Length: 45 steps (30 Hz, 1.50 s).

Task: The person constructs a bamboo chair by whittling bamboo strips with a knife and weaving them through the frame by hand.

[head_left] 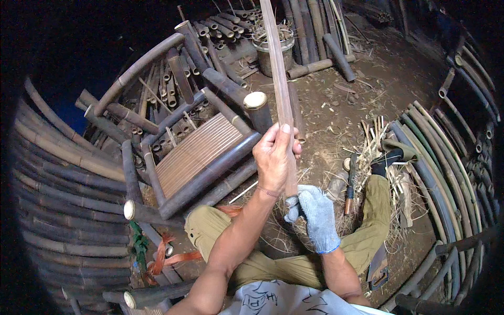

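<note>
A seated person holds a long bamboo strip (282,89) upright over the lap, between the two spread knees. The left hand (274,157), bare, is closed around the strip partway along its length, with the thumb laid flat on the near face. The right hand (318,218), in a pale knitted glove, is curled about the strip's lower end, just below the left wrist; whether it also grips a small tool is hidden by the fingers. The strip's upper end runs out of view at the top, passing in front of a bucket (266,58) of scraps.

To the left stands a dark bamboo chair (197,152) with a slatted panel, near the left knee. To the right, a knife (350,184) with a wooden handle lies among shavings (375,136) on the earth floor (328,123). A saw (377,270) lies beside the right thigh, and long bamboo poles (446,163) line the right side.
</note>
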Available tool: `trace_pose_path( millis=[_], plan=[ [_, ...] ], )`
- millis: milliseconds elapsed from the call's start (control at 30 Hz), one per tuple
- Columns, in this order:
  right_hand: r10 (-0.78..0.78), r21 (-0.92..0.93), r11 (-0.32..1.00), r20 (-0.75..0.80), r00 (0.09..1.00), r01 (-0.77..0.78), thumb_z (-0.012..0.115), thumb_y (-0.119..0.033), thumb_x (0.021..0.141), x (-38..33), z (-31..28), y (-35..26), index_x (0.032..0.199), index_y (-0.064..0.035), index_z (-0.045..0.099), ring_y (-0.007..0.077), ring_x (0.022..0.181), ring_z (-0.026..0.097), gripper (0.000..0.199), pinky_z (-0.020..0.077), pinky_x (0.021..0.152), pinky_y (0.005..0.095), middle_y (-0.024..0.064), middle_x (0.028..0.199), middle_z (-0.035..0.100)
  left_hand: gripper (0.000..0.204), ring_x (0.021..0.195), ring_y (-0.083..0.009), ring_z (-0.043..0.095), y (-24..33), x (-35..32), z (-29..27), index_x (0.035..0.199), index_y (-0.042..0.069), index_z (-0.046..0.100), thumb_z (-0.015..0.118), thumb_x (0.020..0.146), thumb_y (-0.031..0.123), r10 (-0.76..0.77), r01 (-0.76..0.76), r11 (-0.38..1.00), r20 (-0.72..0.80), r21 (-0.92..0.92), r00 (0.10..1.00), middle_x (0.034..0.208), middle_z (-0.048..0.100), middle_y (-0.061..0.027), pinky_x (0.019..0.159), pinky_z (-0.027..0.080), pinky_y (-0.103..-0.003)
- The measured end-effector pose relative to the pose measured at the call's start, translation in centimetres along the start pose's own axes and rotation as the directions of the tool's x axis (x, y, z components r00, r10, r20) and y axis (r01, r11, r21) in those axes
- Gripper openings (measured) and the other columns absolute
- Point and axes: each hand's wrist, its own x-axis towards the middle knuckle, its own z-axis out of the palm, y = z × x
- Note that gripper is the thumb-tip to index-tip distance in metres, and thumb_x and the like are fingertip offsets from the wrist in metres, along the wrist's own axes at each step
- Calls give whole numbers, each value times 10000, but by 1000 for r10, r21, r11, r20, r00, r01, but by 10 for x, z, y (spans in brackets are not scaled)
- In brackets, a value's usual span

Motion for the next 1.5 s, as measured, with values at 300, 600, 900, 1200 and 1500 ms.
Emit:
trace_pose_path(
  millis=[300,600,900,1200,1500],
  plan=[
    [335,29,942,-135,932,-335,623,-284,949,10,-14,118,896,-24,639,120,577,575,265,489,551,296,45,716,587,299,649,-122,614,-156,1,-29,1071,-5,635,589,987,278,-328,328,945,47,17,943,858,649,-73,575,513,-244],
    [399,-616,533,-421,815,-580,612,-269,861,71,-82,289,996,-33,616,367,943,609,272,491,824,479,211,978,618,289,494,-110,525,-237,-39,-118,1032,-2,602,491,1028,266,-655,604,651,-62,459,753,752,627,-72,433,407,-256],
    [270,-645,157,-701,660,-748,620,-191,820,92,-234,303,1026,-17,611,415,1015,655,270,535,852,490,260,1017,665,249,538,-104,516,-159,-103,-131,1158,8,599,483,1009,172,-906,901,423,14,90,424,801,637,-58,471,425,-252],
    [384,-597,185,-687,617,-781,686,-343,758,114,-232,271,1178,24,569,418,1074,643,569,535,902,461,256,1131,663,277,636,-85,548,-144,-122,-137,1246,40,600,520,1013,166,-914,915,400,-50,54,403,908,644,-35,534,460,-218],
    [226,-777,268,-524,821,-570,628,-240,769,85,-228,117,1174,20,591,436,989,653,482,534,843,470,291,945,676,296,556,-51,493,-65,-74,-76,1211,-12,619,521,1022,193,-588,515,786,156,342,794,835,636,-18,437,392,-196]
  ],
)
